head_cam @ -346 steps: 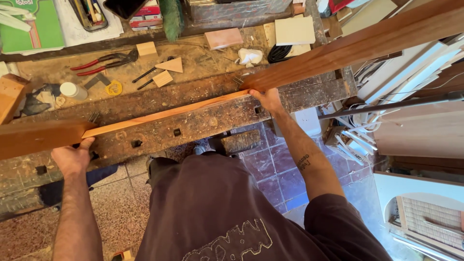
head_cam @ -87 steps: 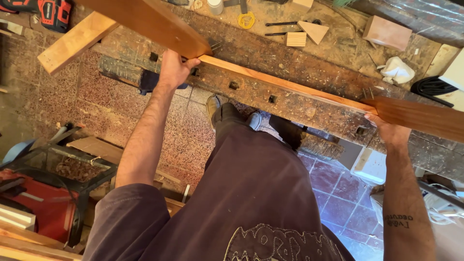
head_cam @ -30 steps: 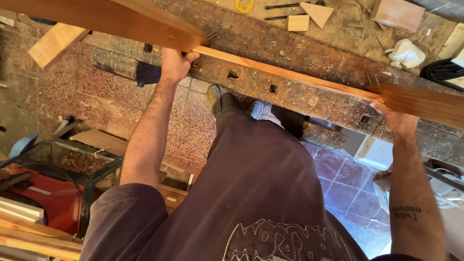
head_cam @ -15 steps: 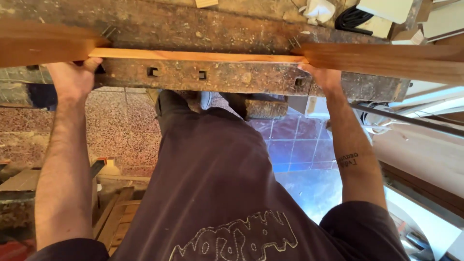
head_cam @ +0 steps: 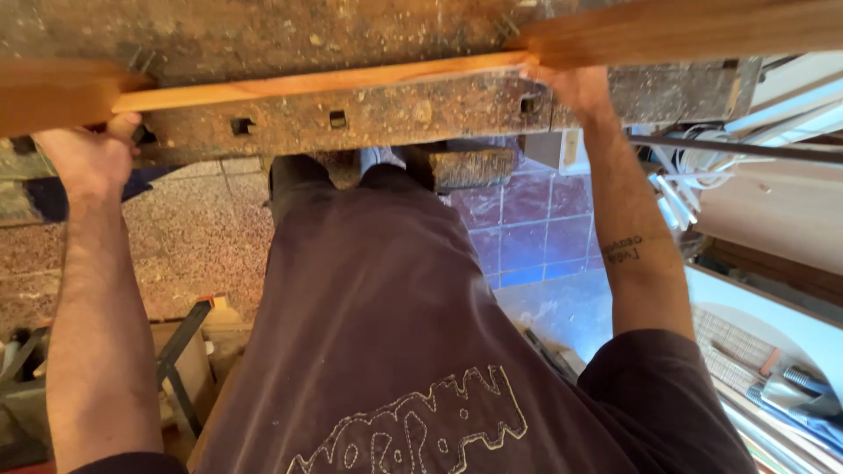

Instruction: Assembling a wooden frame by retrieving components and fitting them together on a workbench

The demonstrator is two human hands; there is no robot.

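One long wooden workpiece (head_cam: 316,83) ran left to right across the top of the view, lying along the front edge of the workbench (head_cam: 378,118). Its long axis was nearly level, tilting slightly up toward the right. It looked like two broad plank ends joined by a thin orange rail between them, though whether that was one piece or several could not be told. The left broad end sat at the far left, the right one at upper right, running out of view.

Left hand (head_cam: 88,158) was at the left end, fingers curled up and closed around the underside of the broad section, thumb near the start of the thin rail. Right hand (head_cam: 575,88) was at the right end, closed on the wood where the rail met the right plank; its fingertips were hidden behind the wood, so how tight the grip was could not be told. Both hands were about level with each other, well apart, with the thin rail between them. Wood lay straight ahead of and above both forearms.

Bench face showed square holes and sawdust. Below: dark shirt (head_cam: 386,351), speckled floor (head_cam: 184,228) at left, purple tiles (head_cam: 536,228) at right. White strips (head_cam: 694,184) stacked at far right.
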